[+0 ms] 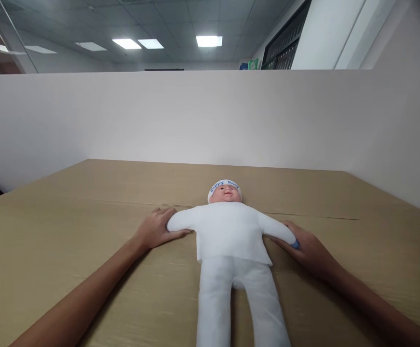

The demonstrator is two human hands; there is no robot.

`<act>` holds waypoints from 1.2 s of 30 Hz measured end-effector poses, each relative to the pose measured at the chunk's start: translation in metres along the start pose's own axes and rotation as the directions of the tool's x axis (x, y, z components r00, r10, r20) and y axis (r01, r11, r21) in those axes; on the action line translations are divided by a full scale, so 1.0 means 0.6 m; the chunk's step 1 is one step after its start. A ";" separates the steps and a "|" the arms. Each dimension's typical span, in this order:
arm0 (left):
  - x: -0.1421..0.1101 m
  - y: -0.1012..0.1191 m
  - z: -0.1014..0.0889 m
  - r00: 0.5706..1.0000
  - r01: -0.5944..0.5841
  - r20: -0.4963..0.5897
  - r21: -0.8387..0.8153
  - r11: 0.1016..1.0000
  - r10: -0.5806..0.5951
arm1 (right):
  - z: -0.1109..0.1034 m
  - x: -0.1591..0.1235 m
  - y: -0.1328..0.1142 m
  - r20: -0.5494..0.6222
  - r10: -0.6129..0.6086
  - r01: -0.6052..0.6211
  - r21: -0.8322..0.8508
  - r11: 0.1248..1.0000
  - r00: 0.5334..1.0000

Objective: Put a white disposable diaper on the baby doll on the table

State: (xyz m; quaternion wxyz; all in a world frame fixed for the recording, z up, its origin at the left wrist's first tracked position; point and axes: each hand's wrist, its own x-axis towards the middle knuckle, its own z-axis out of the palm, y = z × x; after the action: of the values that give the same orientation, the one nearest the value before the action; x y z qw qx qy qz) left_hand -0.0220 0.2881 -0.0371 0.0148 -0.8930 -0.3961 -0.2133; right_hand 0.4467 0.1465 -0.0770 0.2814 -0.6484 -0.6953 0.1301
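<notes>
While the doll (230, 229) lies on its back on the table (87, 217), its cap (224, 183) toward the wall (195, 115) and its body between the hands, the left hand (155, 227) grips one sleeve (184, 219) near its end, and the right hand (305, 243) grips the other sleeve (277, 229) beside its blue tip (295, 244). To hold it well, a light, even grip on both sides should serve best; a harder pull on one would probably skew the soft body. Low wrists would likely help it lie flat. Parts of both hands are hidden behind the sleeves, so how firmly they press cannot be told. The bottom edge cuts off the legs (215, 303), and the cap's lettering is hard to read toward its right end.
</notes>
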 end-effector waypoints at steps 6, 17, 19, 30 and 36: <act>0.104 -0.054 0.050 0.992 0.039 -0.117 0.008 0.999 -0.038 | 0.003 0.116 0.040 -0.080 0.006 -0.012 -0.074 0.997 0.997; 0.153 -0.098 0.079 0.990 0.091 -0.106 -0.024 0.996 -0.093 | 0.025 0.204 0.114 -0.226 -0.152 0.103 -0.215 0.971 0.962; 0.143 -0.098 0.074 0.992 0.085 -0.088 -0.051 0.995 -0.089 | 0.028 0.193 0.124 -0.246 -0.160 0.099 -0.242 0.965 0.956; 0.076 -0.111 0.031 0.974 0.173 -0.109 -0.219 0.960 -0.201 | 0.002 0.096 0.155 -0.326 -0.040 -0.008 -0.145 0.989 0.945; 0.079 -0.118 0.031 0.964 0.227 -0.094 -0.196 0.954 -0.249 | -0.007 0.108 0.153 -0.336 -0.002 -0.022 -0.068 0.997 0.942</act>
State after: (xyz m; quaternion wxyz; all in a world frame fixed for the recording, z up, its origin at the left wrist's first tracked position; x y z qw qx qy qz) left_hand -0.0372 0.3735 -0.0455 -0.0701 -0.8221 -0.4779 -0.3013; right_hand 0.5250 0.2207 -0.1093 0.3721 -0.6740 -0.6382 -0.0055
